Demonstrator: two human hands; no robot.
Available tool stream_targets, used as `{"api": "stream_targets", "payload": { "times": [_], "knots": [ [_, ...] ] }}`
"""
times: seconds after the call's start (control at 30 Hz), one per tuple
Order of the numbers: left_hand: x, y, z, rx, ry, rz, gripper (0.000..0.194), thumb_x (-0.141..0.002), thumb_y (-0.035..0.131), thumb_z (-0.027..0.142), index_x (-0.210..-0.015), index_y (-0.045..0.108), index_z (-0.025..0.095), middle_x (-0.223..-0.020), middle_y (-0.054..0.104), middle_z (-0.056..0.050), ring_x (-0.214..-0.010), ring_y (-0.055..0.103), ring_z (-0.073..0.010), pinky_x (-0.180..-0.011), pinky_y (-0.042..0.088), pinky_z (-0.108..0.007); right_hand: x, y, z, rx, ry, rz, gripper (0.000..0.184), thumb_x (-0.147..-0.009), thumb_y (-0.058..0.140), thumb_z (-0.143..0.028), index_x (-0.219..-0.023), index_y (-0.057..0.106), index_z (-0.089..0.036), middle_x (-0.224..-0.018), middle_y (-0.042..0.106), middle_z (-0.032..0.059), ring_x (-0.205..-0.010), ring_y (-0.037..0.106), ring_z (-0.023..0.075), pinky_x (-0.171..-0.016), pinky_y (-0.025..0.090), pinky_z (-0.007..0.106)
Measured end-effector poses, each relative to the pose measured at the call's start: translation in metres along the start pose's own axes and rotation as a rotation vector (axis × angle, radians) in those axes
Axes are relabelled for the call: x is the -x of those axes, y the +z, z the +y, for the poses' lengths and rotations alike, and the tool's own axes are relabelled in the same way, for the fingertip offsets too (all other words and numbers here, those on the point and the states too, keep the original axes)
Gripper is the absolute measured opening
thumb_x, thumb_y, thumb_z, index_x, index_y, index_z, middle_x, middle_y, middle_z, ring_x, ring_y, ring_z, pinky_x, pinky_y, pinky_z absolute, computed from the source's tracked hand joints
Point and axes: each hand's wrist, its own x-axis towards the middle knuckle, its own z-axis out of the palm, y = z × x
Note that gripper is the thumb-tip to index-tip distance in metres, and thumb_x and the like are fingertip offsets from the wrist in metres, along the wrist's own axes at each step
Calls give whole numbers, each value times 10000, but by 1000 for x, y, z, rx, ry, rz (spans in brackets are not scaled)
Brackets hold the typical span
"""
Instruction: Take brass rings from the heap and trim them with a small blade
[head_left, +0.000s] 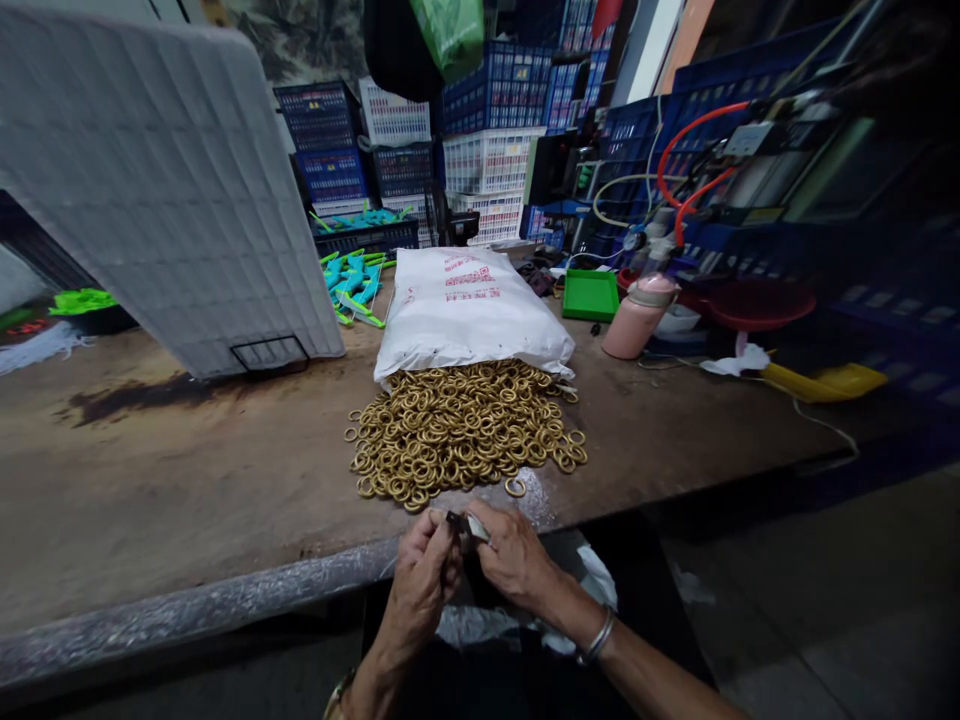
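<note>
Just off the table's front edge, my left hand (426, 565) is closed in a pinch around a small dark piece (454, 520), too small to name. My right hand (517, 560), a silver bangle on its wrist, is closed on a small pale, flat-looking tool (478, 529); its kind is unclear. The tool's tip meets or nearly meets the dark piece. Right beyond both hands lies a heap of brass-coloured rings (457, 430). It spreads from the mouth of a white printed sack (476, 305) lying on its side. One loose ring (515, 487) sits nearest my right hand.
A tall white ribbed panel (172, 190) stands on the wooden table (187, 480) at left. Turquoise and green pieces (356, 280) lie behind it. On the right are a green tray (590, 294), a pink bottle (637, 320) and a yellow scoop (829, 382). Stacked crates (491, 160) fill the back.
</note>
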Motion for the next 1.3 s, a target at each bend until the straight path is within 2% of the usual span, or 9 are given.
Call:
{"api": "stream_targets", "payload": {
  "times": [0.17, 0.3, 0.53, 0.63, 0.73, 0.93, 1.03, 1.13, 1.3],
  "knots": [
    [-3, -5, -7, -25, 36, 12, 293, -738, 568, 446, -700, 421, 195, -433, 331, 110, -346, 227, -24, -350, 172, -147, -2, -1, -1, 79, 8, -24, 237, -616, 362, -53, -776, 462, -197, -631, 532, -12, -585, 459, 123, -541, 249, 227],
    [8, 0, -1, -1, 40, -22, 337, -694, 619, 441, -642, 393, 197, -427, 329, 104, -342, 237, -23, -346, 182, -150, 0, 0, 13, 146, 13, -52, 213, -655, 388, -84, -809, 480, -198, -652, 546, -6, -594, 461, 128, -542, 238, 238],
    [20, 15, 26, 242, -163, -65, 299, -670, 652, 410, -685, 451, 190, -513, 438, 63, -357, 306, -26, -319, 169, -138, 0, -15, 41, 288, 240, 153, 174, -728, 418, -89, -841, 500, -193, -648, 551, 2, -599, 491, 138, -546, 233, 249],
    [12, 10, 22, 300, -219, -30, 298, -689, 631, 410, -667, 470, 160, -648, 522, 14, -407, 346, -22, -325, 193, -130, -2, -26, 46, 339, 333, 248, 104, -787, 459, -168, -885, 489, -190, -727, 577, 23, -646, 520, 148, -554, 245, 245],
    [6, 4, 11, 293, -230, 16, 278, -683, 642, 372, -671, 479, 148, -717, 567, -17, -419, 372, -25, -323, 221, -131, -4, -29, 48, 409, 365, 249, 86, -813, 479, -240, -882, 477, -188, -776, 582, 39, -673, 537, 154, -550, 246, 245],
    [6, -1, 2, 333, -274, 0, 223, -660, 672, 289, -765, 509, 179, -633, 550, 23, -425, 435, -48, -334, 242, -130, -4, -26, 51, 447, 352, 244, 53, -809, 443, -186, -843, 483, -191, -816, 583, 42, -728, 528, 152, -566, 253, 246],
    [6, -1, 2, 376, -312, -17, 220, -637, 693, 260, -755, 535, 164, -630, 556, 14, -469, 479, -61, -359, 278, -136, -3, -26, 52, 389, 312, 264, 85, -775, 445, -137, -836, 481, -186, -836, 570, 41, -729, 507, 143, -579, 264, 238],
    [5, 0, 2, 375, -303, -1, 219, -628, 704, 266, -691, 534, 143, -682, 589, -15, -529, 518, -75, -379, 304, -139, -2, -23, 45, 210, 275, 239, 69, -752, 446, -134, -782, 479, -187, -701, 540, 0, -621, 466, 121, -554, 267, 229],
    [3, 2, 1, 138, -121, 48, 238, -636, 691, 318, -743, 531, 177, -572, 547, 37, -442, 468, -65, -357, 293, -141, -8, -15, 18, -211, 247, 188, 61, -711, 451, -176, -651, 453, -187, -595, 450, -44, -579, 410, 102, -540, 296, 203]
  ]
}}
